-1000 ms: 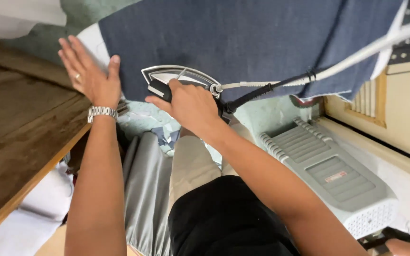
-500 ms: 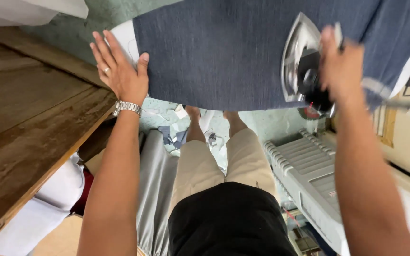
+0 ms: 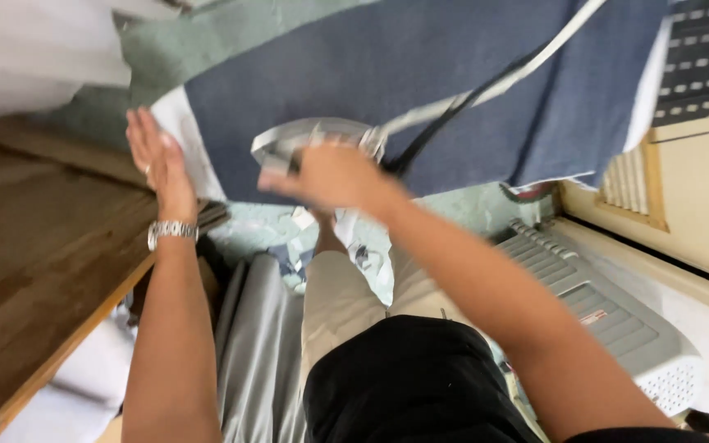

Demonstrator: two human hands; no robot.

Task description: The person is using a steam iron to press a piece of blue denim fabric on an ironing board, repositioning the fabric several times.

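Note:
A dark blue cloth lies spread over a padded ironing surface with a pale green cover. My right hand grips the handle of a silver clothes iron resting on the cloth's near edge, left of centre. Its cord runs up to the right across the cloth. My left hand, with a metal wristwatch and a ring, lies flat and open on the cloth's white left corner, holding it down.
A wooden table top runs along the left. A grey plastic appliance sits at the lower right beside a cream wall. Grey fabric hangs below the ironing surface, and paper scraps lie on the floor.
The iron has slid from the right side of the cloth back to the left, close to my left hand. The left hand stayed pressed on the cloth's corner.

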